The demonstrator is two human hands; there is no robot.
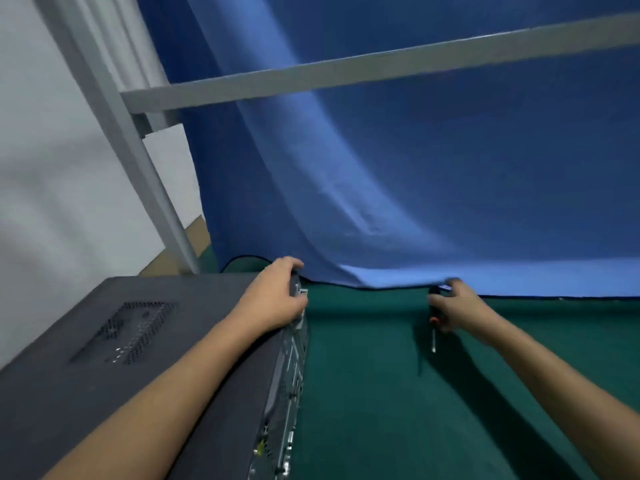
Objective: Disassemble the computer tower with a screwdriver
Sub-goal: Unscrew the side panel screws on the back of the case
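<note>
Fingers [292, 263] of the left hand [277, 296] curl over the far upper corner of the computer tower [138, 358], which lies on its side on the green mat [363, 393]. Well right of the tower, the right hand [450, 306] grips a screwdriver [433, 339], shaft pointing down toward the mat. Behind the tower hangs a blue cloth [415, 168].

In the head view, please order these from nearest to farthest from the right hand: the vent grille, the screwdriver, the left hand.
1. screwdriver: held in the right hand itself.
2. left hand: to its left, gripping a corner of the computer tower.
3. vent grille: farthest left, on the tower's upper panel.
</note>
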